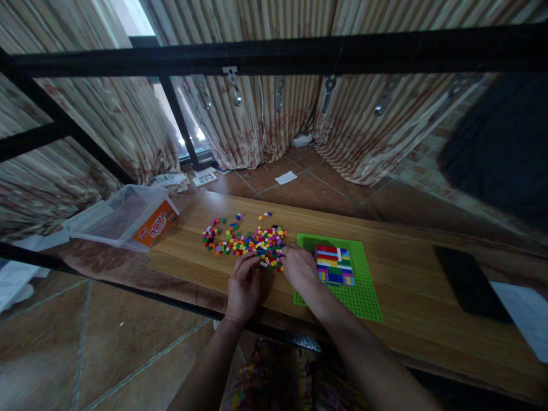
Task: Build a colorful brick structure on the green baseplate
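Observation:
Loose toy bricks [268, 242] in many colours lie in a spread-out heap on the wooden board. My left hand [244, 285] is at the heap's near edge, its fingers curled together. My right hand [298, 267] reaches the heap's right side with fingers closed; whatever is between the fingertips of either hand is too small or hidden to make out. Under and beside my right wrist lies a green studded baseplate [366, 285]. On it sits a flat block of joined bricks [334, 265] in red, white, yellow, blue, green and purple rows, partly covered by my right hand.
A clear plastic tub [122, 214] with an orange label stands at the board's left end. A black flat object [471, 282] and a white sheet [522, 314] lie at the right. Dark metal bars [274, 57] and striped curtains [265, 120] are beyond the board.

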`<state>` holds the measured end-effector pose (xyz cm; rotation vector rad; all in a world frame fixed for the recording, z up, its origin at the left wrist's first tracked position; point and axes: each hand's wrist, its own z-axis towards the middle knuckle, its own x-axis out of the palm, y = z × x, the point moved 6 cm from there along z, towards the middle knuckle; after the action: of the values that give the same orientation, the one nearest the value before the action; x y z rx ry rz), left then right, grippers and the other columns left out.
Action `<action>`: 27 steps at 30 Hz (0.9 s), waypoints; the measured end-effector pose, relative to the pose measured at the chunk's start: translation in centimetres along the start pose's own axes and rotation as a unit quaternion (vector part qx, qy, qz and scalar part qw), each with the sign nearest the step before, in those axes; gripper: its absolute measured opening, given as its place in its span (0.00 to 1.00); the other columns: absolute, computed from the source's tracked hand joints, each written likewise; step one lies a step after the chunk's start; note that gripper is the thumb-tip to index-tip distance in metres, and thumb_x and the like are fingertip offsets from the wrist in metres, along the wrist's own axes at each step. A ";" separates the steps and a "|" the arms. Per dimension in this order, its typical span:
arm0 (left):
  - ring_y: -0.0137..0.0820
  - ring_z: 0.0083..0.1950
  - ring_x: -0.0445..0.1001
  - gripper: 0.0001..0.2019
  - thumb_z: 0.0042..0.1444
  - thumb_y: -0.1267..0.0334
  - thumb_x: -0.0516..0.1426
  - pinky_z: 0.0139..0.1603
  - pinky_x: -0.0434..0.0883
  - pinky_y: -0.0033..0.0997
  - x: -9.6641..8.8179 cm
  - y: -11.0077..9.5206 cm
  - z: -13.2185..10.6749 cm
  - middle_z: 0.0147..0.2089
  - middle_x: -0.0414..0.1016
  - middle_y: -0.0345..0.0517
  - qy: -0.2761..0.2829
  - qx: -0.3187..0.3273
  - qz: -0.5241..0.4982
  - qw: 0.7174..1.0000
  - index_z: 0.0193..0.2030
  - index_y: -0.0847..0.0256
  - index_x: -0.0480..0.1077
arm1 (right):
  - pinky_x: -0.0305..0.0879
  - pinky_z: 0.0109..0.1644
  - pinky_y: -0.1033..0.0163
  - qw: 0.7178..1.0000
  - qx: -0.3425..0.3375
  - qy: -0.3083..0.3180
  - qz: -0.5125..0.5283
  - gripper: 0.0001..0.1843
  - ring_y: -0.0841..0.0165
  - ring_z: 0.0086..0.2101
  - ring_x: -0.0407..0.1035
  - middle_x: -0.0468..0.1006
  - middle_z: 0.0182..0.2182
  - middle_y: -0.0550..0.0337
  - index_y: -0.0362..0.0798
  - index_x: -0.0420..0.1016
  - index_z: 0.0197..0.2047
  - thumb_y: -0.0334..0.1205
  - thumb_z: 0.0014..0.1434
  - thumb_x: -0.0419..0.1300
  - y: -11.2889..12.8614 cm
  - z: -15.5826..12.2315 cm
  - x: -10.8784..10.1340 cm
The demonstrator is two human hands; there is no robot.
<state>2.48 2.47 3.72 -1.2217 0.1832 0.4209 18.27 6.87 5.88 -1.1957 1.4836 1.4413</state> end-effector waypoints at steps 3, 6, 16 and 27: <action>0.37 0.55 0.71 0.10 0.57 0.61 0.58 0.58 0.69 0.42 0.0 0.2 -0.7 0.51 0.74 0.50 -0.040 -0.090 -0.120 0.988 0.45 0.59 0.73 | 0.64 0.43 0.63 0.997 -0.029 -0.039 0.053 0.07 0.64 0.39 0.73 0.80 0.38 0.53 0.47 0.77 0.37 0.35 0.62 0.57 0.8 -1.4 -1.7; 0.37 0.54 0.73 0.16 0.57 0.55 0.57 0.57 0.70 0.40 1.5 -0.7 -1.6 0.50 0.75 0.50 -0.039 -0.223 -0.284 0.932 0.49 0.61 0.71 | 0.65 0.42 0.63 0.983 -0.072 -0.048 0.163 0.06 0.66 0.36 0.73 0.79 0.35 0.57 0.49 0.77 0.35 0.34 0.61 0.58 2.2 -3.8 -3.1; 0.32 0.44 0.75 0.17 0.55 0.51 0.56 0.43 0.73 0.32 5.5 -5.3 -2.8 0.44 0.76 0.49 0.067 -0.387 -0.436 0.810 0.44 0.61 0.73 | 0.71 0.45 0.62 0.884 -0.039 -0.087 0.457 0.09 0.68 0.39 0.75 0.81 0.38 0.60 0.52 0.76 0.42 0.34 0.58 0.59 -1.7 -8.5 -4.1; 0.21 0.23 0.57 0.16 0.48 0.52 0.64 0.23 0.57 0.22 8.0 -9.4 -3.5 0.21 0.61 0.35 0.186 -0.371 -0.352 0.839 0.29 0.65 0.71 | 0.70 0.47 0.61 0.906 -0.083 -0.201 0.364 0.18 0.68 0.40 0.74 0.80 0.39 0.61 0.56 0.76 0.50 0.31 0.59 0.56 -4.1 -11.1 -7.0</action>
<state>13.86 -1.74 7.79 -2.0195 -0.1276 -0.4559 25.29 -3.01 12.34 -0.3593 1.5941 2.1837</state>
